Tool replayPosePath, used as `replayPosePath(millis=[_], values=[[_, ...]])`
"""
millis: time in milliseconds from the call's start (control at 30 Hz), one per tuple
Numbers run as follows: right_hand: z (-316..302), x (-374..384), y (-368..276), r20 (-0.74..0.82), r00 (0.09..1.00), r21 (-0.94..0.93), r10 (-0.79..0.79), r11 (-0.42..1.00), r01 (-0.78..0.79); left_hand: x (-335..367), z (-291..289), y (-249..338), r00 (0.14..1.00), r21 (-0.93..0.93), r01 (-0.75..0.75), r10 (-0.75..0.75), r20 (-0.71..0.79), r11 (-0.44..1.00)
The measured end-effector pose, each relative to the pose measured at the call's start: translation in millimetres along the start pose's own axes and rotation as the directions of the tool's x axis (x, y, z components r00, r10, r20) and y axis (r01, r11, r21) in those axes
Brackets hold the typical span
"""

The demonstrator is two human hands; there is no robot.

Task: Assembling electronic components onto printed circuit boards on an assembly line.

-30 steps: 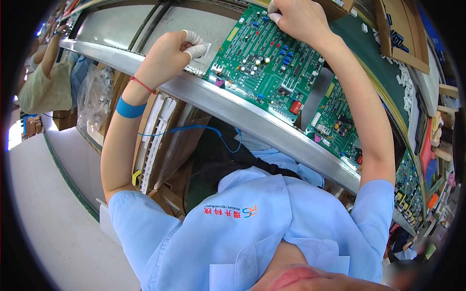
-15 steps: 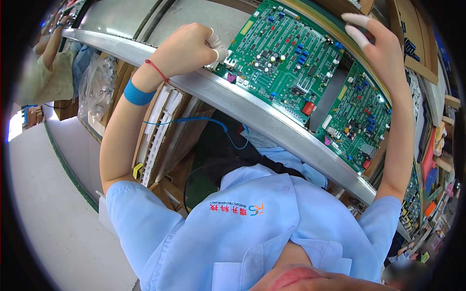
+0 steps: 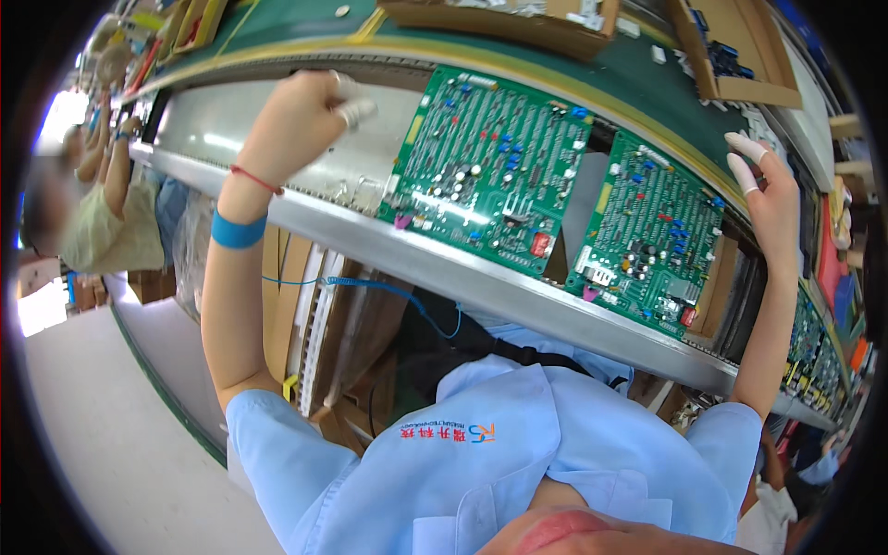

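Two green circuit boards, a larger left one [image 3: 490, 166] and a right one [image 3: 647, 231], lie side by side on the metal conveyor rails, crowded with small components. My left hand [image 3: 291, 129] hangs over the bare metal plate left of the left board, apart from it. White finger cots cover its fingertips, which are curled together and slightly blurred; anything between them is hidden. My right hand [image 3: 772, 194] is raised beyond the right board's right edge, thumb and forefinger apart in white cots, holding nothing. Small pale parts [image 3: 365, 192] lie beside the left board's lower left corner.
A blue wrist strap [image 3: 238, 231] on my left wrist trails a coiled blue cord [image 3: 370, 282]. Cardboard trays of white parts [image 3: 518, 26] and dark blue parts [image 3: 726, 60] stand on the green bench behind. The front metal rail [image 3: 444, 254] crosses before me; another person [image 3: 116, 217] is at far left.
My left hand has come away from the left board's edge, leftward. My right hand has moved lower and to the right. The view has shifted, showing more of the bench behind.
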State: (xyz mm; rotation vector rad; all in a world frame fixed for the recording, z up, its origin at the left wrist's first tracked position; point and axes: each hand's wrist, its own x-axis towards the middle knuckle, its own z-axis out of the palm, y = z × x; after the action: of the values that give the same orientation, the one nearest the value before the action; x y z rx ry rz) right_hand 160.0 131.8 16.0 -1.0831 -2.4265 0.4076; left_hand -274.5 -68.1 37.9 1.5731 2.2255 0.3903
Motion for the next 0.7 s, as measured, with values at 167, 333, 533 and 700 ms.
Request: replayPosePath(millis=[167,333,533,700], values=[[-37,-28,43,-0.097,0.987,-0.006,0.128,0.992,-0.129,112,-6,33,0.701,0.505,-0.403,0.612,-0.366,0.763],[-74,-78,86,-0.198,0.966,-0.101,0.167,0.977,-0.189,177,1,68,0.86,0.867,-0.234,0.51,-0.026,0.44],[-110,-115,150,-0.259,0.908,-0.355,0.329,0.842,-0.406,211,5,51,0.719,0.775,-0.551,0.647,0.252,0.309],[-112,-123,178,-0.318,0.829,-0.467,0.46,0.685,-0.56,216,1,52,0.808,0.79,-0.512,0.501,0.309,0.337]])
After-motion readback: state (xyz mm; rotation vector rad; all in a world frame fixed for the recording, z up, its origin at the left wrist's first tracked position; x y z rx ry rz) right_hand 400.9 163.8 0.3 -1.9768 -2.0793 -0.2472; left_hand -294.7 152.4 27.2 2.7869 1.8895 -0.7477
